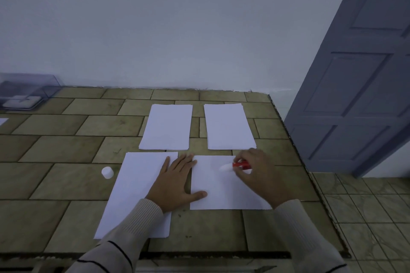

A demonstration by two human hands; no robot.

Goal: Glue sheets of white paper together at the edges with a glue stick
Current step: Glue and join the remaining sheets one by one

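Tiled in tan stone, our worktop (66, 153) runs back to a pale wall, and its right edge drops off beside a grey-blue door (355, 86). Two paper stacks lie at the back, the left stack (166, 127) and the right stack (228, 126), apart with bare tile between them. Nearer us lie a tall left sheet (135, 186) and a right sheet (219, 186), a narrow strip of tile between their edges. Our left hand (175, 182) lies flat and spread across that gap, thumb on the right sheet. Our right hand (255, 173) has its grip clamped on the red glue stick (240, 164), whose blurred white tip points left above the right sheet. The white cap (107, 172) stands just left of the left sheet. Wide open tile lies to the left, up to a clear box (26, 93) at the far corner.
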